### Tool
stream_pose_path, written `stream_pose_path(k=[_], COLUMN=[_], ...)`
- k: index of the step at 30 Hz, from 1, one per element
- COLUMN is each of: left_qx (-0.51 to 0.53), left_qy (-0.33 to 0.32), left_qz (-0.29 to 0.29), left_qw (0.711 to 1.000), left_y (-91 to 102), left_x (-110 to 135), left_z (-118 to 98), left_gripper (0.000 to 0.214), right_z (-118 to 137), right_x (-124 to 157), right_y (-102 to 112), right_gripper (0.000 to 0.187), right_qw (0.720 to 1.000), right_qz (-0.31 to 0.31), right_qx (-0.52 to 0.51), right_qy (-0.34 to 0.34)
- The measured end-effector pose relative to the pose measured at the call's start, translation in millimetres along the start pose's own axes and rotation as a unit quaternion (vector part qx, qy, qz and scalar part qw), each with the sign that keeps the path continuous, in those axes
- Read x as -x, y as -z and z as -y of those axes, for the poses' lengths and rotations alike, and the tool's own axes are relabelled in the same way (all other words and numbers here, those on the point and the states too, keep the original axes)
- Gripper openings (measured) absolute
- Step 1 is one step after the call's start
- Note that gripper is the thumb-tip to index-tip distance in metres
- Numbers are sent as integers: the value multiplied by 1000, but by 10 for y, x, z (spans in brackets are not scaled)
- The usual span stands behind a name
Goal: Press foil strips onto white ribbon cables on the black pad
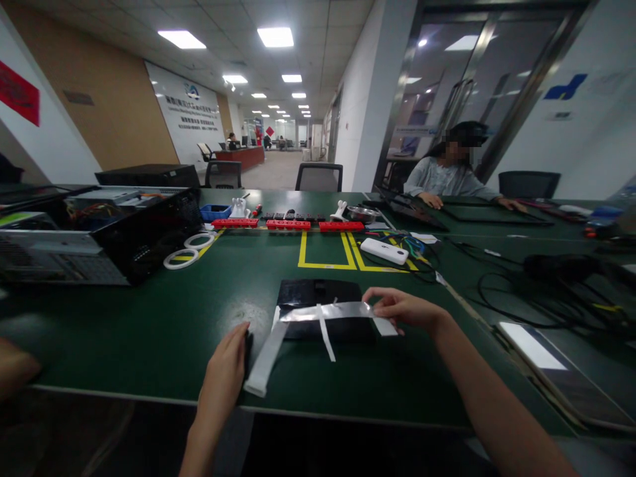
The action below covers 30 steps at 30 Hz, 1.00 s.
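Note:
A flat black case-like object (293,293) lies on the green table in front of me; I cannot make out its exact kind. Across it runs a shiny whitish strap (308,313), with a narrow white strip (326,336) crossing over the middle. The strap's left end hangs down onto the table, near my left hand. My right hand (405,308) pinches the strap near its right end between thumb and fingers. On the table to the left of the strap rests my left hand (226,364), fingers stretched out and holding nothing visible.
An opened computer case (149,232) stands at left, beside two white rings (181,258). Red racks (288,225) line the back. A white device (384,251) and cables lie at right, near a tablet (561,371). A person (447,172) sits across; another's arm (17,368) shows at left.

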<state>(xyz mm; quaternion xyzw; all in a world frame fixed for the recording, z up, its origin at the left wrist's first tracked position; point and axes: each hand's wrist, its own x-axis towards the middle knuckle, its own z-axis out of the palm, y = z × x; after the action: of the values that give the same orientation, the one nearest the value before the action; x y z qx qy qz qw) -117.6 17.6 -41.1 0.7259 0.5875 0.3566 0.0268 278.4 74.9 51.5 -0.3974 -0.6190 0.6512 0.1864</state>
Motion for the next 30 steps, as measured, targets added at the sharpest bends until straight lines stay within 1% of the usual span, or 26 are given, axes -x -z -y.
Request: stream_pose_path(k=[2,5,8,10,12,13,15,18,19,21,23,26,30], left_qx=[8,9,10,7,-2,-8,-24,-64,-79,-110,-133,-146,-141], left_qy=[16,16,-8,-34,-62,-76,-108,-163,-183,-203,-211,-207,-199], left_qz=[-17,-7,-3,-11,-12,-5,18,55,70,95,118,142,164], left_qw=[1000,1000,1000,999,998,997,994,983,977,968,961,957,956], left_y=[13,31,34,38,53,65,93,105,93,40,-46,-204,-357], left_x=[1,0,-9,-28,-60,-79,-119,-166,-175,-182,-176,-152,-112], left_z=[-1,-18,-14,-18,-71,-127,-306,-692,-827,-1061,-1216,-1287,-1231], left_gripper=[40,39,37,35,34,34,34,37,39,43,52,62,68], right_z=[-38,-55,-54,-54,-58,-59,-59,-57,-57,-61,-68,-69,-52], right_x=[-62,-117,-127,-123,-120,-121,-124,-130,-132,-135,-136,-132,-127], right_y=[-13,-50,-75,-77,-73,-70,-67,-67,-67,-63,-58,-59,-83], right_gripper=[42,42,42,42,42,43,44,43,43,43,44,44,43], right_qw=[999,994,989,988,988,988,988,987,986,986,986,986,986], right_qz=[15,12,6,7,12,13,15,16,15,17,20,22,13], right_qx=[31,73,104,113,113,113,114,122,124,126,125,126,128], right_qy=[-40,-79,-102,-106,-104,-104,-104,-106,-108,-110,-110,-107,-110])
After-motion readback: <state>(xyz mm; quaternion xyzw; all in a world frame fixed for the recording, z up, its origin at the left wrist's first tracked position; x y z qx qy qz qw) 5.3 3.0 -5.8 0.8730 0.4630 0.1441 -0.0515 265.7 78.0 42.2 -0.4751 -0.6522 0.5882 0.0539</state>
